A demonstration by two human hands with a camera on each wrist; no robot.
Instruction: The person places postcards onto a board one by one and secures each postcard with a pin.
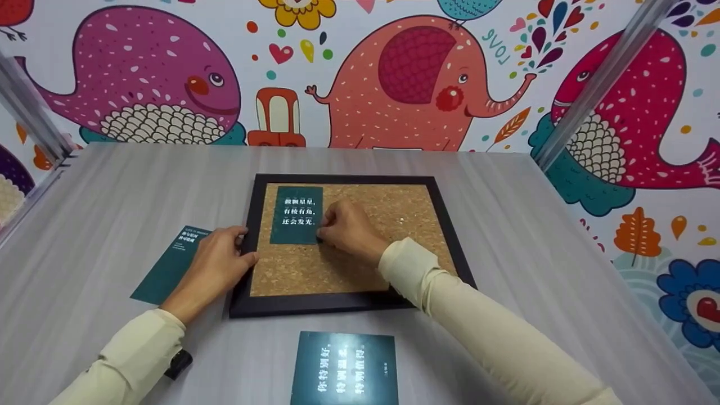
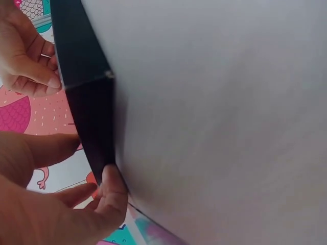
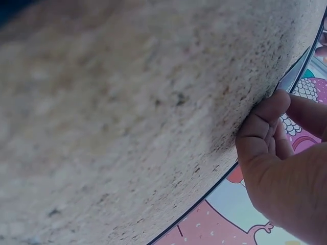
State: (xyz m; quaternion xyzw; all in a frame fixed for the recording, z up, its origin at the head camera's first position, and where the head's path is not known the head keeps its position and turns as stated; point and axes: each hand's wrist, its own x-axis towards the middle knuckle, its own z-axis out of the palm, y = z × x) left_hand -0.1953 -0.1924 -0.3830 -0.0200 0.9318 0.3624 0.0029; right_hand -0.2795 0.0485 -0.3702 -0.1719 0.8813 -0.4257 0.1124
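A cork board (image 1: 349,270) in a black frame lies on the table, with a dark green card (image 1: 297,215) with white lettering at its upper left. My right hand (image 1: 351,230) pinches that card at its lower right edge; in the right wrist view the right hand's fingertips (image 3: 278,102) meet at the card's edge, low against the cork. Whether a small pin is between them is hidden. My left hand (image 1: 219,261) holds the left side of the black frame (image 2: 92,117), thumb on top and fingers along the outer side.
A second green card (image 1: 163,275) lies left of the frame, partly under the left hand and wrist. A third green card (image 1: 344,368) lies at the table's near edge, glossy with glare. Behind the table (image 1: 169,174) stands a wall with cartoon animals, with metal posts (image 1: 607,84) at the corners.
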